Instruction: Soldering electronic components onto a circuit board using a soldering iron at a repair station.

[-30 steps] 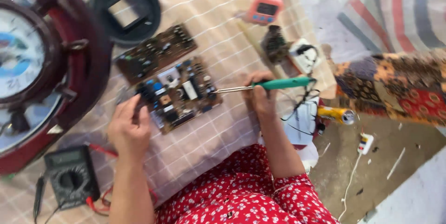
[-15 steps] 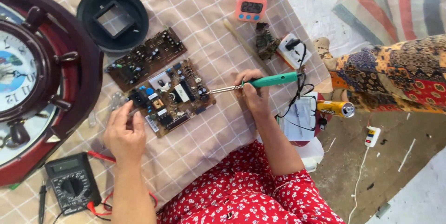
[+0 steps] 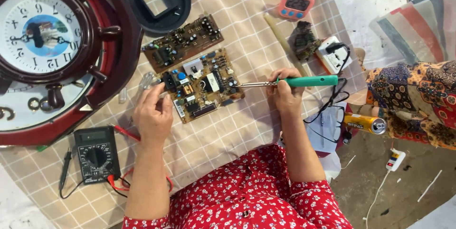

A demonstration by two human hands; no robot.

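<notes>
My right hand (image 3: pixel 284 97) grips a soldering iron with a green handle (image 3: pixel 311 81); its metal tip points left and touches the right edge of a brown circuit board (image 3: pixel 202 86) crowded with parts. My left hand (image 3: pixel 153 112) rests at the board's left edge, fingers pinched on something thin and pale that I cannot make out. A second, darker circuit board (image 3: pixel 183 42) lies just behind the first one on the checked cloth (image 3: pixel 237 24).
A large round wall clock in a dark red wheel frame (image 3: pixel 52 53) fills the left. A black round cover (image 3: pixel 157 1) lies at the top, a black multimeter (image 3: pixel 96 154) with leads at lower left, a pink timer (image 3: pixel 295 4), a white power strip (image 3: pixel 335 54), a yellow can (image 3: pixel 365 123) at right.
My left hand has moved up to the board's left edge and pinched its fingers together. The soldering iron stays at the board's right edge. The camera view has shifted slightly.
</notes>
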